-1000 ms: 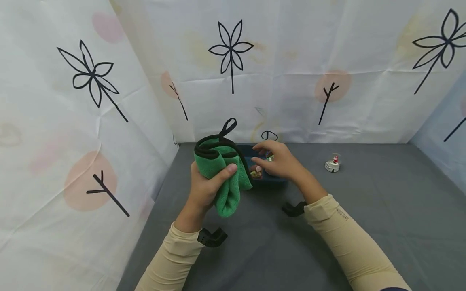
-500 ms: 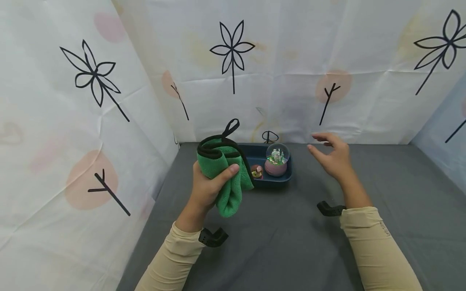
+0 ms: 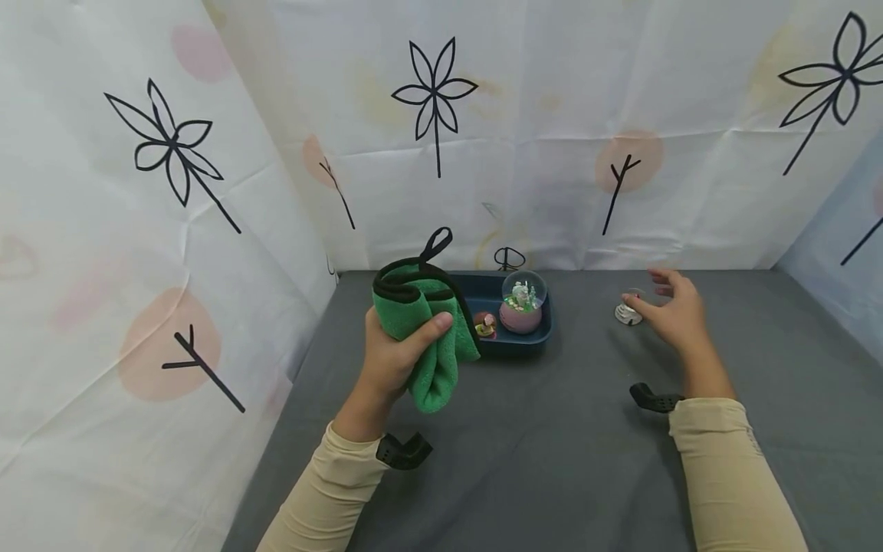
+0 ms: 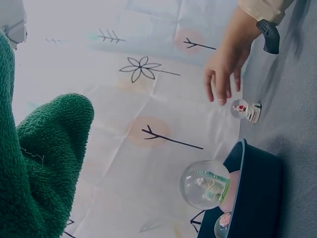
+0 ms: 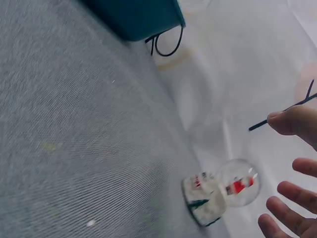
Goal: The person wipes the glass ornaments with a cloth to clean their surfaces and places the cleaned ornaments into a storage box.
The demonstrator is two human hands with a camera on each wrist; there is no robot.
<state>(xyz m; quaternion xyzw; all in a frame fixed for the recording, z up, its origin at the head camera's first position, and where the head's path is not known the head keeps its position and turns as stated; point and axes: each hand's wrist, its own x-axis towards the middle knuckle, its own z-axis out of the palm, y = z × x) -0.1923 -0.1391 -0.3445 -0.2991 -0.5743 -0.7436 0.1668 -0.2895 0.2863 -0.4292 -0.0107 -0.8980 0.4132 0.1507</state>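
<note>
My left hand [image 3: 393,353] grips a folded green cloth [image 3: 433,368] with black edging and a black loop, thumb across its front. The cloth overlaps the left part of a dark blue tray [image 3: 517,346]. At the right, my right hand [image 3: 679,310] hovers with fingers spread beside a small snow globe [image 5: 210,196]. That globe has a white base and a red figure inside, and it stands on the table. In the right wrist view the fingertips are near its dome, with nothing between them.
Inside the tray sit a larger snow globe [image 3: 522,307] with a pink base and a smaller globe [image 3: 485,325] with a pink figure. A grey cloth covers the table [image 3: 552,460]. A white printed curtain [image 3: 552,100] hangs right behind the tray.
My right hand has moved right from over the tray to the small white-based snow globe, uncovering the pink-based globe. The left hand with the cloth has stayed nearly still.
</note>
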